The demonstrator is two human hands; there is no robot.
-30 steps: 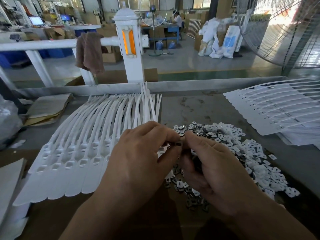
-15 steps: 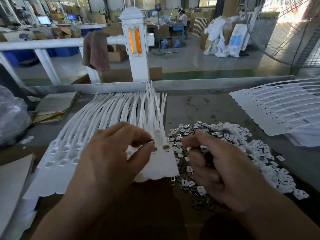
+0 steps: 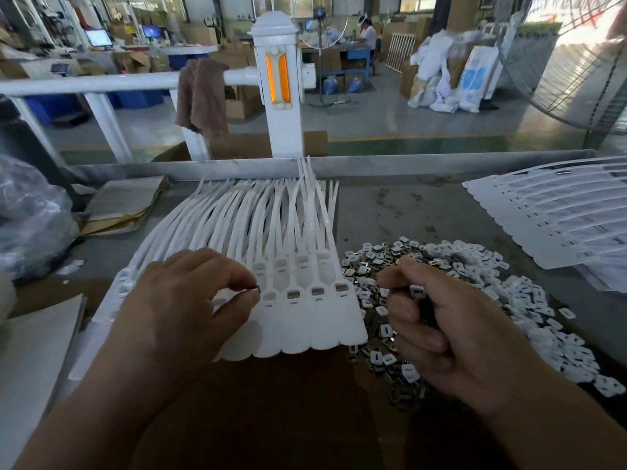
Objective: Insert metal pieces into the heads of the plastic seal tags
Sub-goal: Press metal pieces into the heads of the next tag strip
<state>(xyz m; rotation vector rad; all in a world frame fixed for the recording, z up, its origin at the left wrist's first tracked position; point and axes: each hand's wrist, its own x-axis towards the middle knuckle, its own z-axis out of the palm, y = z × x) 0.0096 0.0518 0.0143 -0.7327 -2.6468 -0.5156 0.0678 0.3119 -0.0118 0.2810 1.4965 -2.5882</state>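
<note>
A row of white plastic seal tags [image 3: 298,320] lies fanned on the bench, heads toward me, tails toward the back rail. The three rightmost heads show metal in their slots. My left hand [image 3: 183,300] rests over the row and pinches a small metal piece [image 3: 257,288] at thumb and forefinger, right beside a tag head. My right hand [image 3: 437,327] is curled beside the row and grips a white-capped piece [image 3: 416,292] with more tucked in its palm. A heap of metal pieces and white caps [image 3: 481,276] spreads under and behind that hand.
A second fan of white tags [image 3: 549,225] lies at the right edge. A plastic bag [image 3: 30,218] and flat cardboard sheets [image 3: 122,205] sit at the left. The grey back rail [image 3: 407,162] and a white post [image 3: 281,96] bound the bench.
My hands have parted: the left carried a metal piece leftward and down to the tag heads, the right drew back over the heap. The view shifted slightly left.
</note>
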